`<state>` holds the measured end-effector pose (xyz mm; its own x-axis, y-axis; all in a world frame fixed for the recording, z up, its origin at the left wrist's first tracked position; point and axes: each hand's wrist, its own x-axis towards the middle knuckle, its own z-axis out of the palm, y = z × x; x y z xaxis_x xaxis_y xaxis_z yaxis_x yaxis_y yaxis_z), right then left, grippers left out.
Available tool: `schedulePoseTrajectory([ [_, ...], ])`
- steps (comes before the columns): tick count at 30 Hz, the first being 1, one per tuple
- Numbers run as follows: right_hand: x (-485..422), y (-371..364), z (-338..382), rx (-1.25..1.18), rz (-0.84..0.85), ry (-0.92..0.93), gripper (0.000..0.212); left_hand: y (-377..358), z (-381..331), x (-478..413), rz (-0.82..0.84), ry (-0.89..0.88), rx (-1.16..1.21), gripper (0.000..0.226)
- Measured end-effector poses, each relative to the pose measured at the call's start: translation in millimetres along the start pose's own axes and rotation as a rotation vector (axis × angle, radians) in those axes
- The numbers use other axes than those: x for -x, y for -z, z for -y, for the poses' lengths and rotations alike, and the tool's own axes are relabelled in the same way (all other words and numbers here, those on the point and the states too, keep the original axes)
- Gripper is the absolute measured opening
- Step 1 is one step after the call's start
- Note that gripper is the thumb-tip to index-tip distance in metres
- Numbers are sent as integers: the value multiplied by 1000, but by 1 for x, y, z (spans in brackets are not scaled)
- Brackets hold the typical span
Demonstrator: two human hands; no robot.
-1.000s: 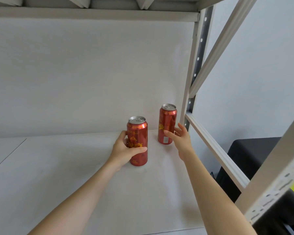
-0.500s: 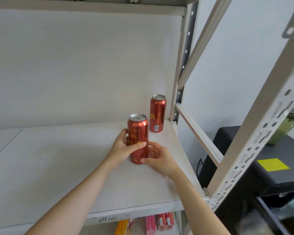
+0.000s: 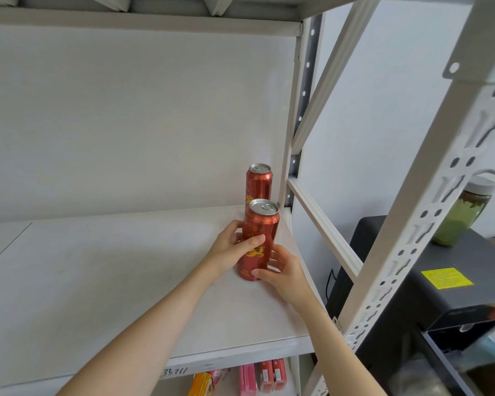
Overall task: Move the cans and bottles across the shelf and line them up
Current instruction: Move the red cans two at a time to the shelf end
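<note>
A white metal shelving frame point(image 3: 412, 238) fills most of the view, its perforated near upright slanting across the right side and a diagonal brace running behind it. The pale shelf board point(image 3: 97, 281) stretches from the left edge to the right end of the frame, with a white wall behind it.

To the right, outside the frame, stands a black cabinet point(image 3: 406, 304). On its far top corner sits a jar point(image 3: 463, 215) with green contents and a white lid.

Two bare forearms reach in from the near edge toward the right end of the board. The left hand point(image 3: 230, 247) has its grip closed round the middle of the near can point(image 3: 265, 224), thumb laid across the front and fingers wrapped behind. The right hand point(image 3: 283, 274) grips the same can low down, thumb at the front of the base and fingers curled round its right side.

That near can is red with gold print, upright, its base at the board close to the right edge. The far can point(image 3: 258, 181), of the same kind, stands upright just behind it near the rear upright, untouched; the two overlap in the view, so whether they touch cannot be told.

Below the board, coloured packets point(image 3: 257, 378) stand on a lower level. A yellow label point(image 3: 443, 278) lies on the cabinet top.
</note>
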<state>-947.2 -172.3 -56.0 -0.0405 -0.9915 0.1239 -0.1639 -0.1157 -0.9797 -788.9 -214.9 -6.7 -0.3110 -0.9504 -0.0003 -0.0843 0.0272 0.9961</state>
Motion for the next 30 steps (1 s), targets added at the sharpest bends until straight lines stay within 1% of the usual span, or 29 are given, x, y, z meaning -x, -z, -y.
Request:
schedulePoseTrajectory([
  [8, -26, 9, -5, 12, -63, 6, 60, -5, -3, -27, -23, 40, -35, 65],
  [12, -44, 15, -9, 26, -77, -23, 60, -3, -6, -43, -39, 60, -40, 49],
  [13, -49, 16, -9, 22, -85, -24, 60, -3, -7, -46, -53, 61, -39, 51],
  [15, -56, 17, -10, 17, -100, -27, 60, -5, -7, -53, -88, 80, -37, 65],
  [16, -60, 18, -10, 16, -102, -30, 60, -5, -8, -57, -105, 91, -35, 68],
  [19, -70, 20, -10, 9, -101, -24, 58, -7, -11, -65, -130, 109, -13, 52],
  [20, -72, 21, -10, 4, -100, -24, 57, -7, -12, -67, -131, 111, -12, 50],
  [25, -82, 22, -9, -3, -95, -44, 57, -6, -11, -76, -134, 119, -25, 53],
  [30, -87, 22, -10, 18, -93, -45, 58, -5, -9, -80, -140, 113, -8, 50],
])
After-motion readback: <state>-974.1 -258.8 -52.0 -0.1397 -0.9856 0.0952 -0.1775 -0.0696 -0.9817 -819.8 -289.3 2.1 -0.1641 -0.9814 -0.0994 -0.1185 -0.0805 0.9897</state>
